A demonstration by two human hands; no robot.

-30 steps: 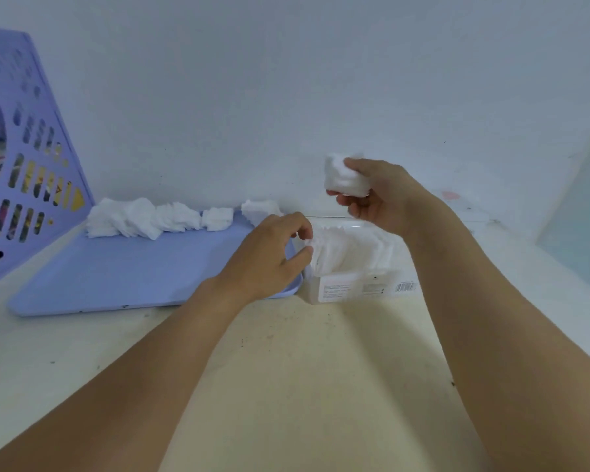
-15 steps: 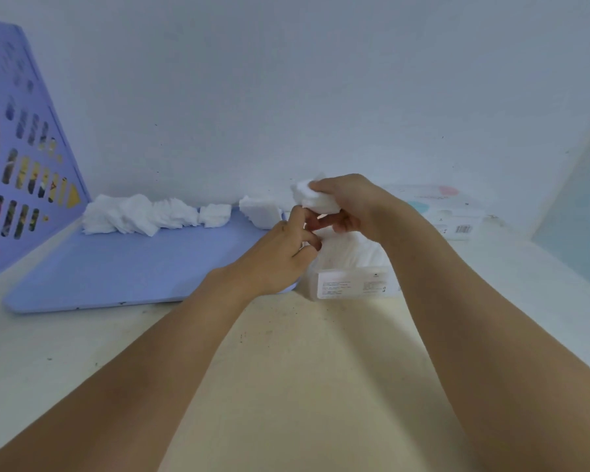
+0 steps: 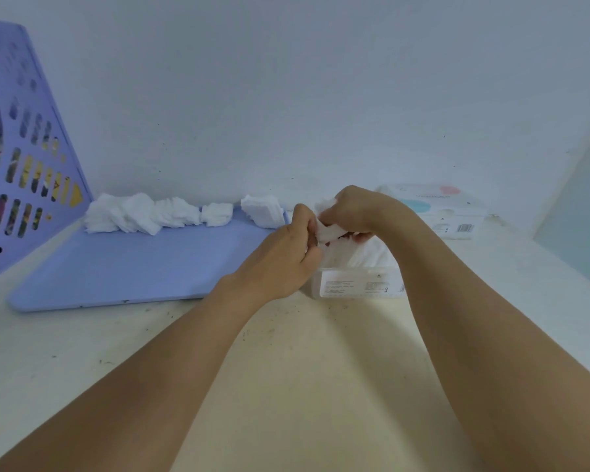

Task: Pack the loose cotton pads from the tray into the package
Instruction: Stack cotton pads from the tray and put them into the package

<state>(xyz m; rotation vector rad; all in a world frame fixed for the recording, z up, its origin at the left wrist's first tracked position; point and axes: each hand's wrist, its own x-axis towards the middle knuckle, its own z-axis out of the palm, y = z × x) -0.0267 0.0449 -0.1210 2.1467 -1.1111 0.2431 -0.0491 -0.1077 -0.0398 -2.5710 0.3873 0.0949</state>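
Both hands met just above the clear plastic package (image 3: 355, 284) with its printed label, which stood just right of the flat lilac plastic tray (image 3: 133, 264). The right hand (image 3: 358, 209) had its fingers curled round a white wad of cotton pads (image 3: 327, 229), and the left hand (image 3: 286, 257) pinched the same wad (its fingertips mostly hidden). More loose white cotton pads (image 3: 143, 214) lay heaped along the tray's far edge.

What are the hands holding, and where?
Both hands, right and left, pinch a wad of cotton pads by its ends, above the package.
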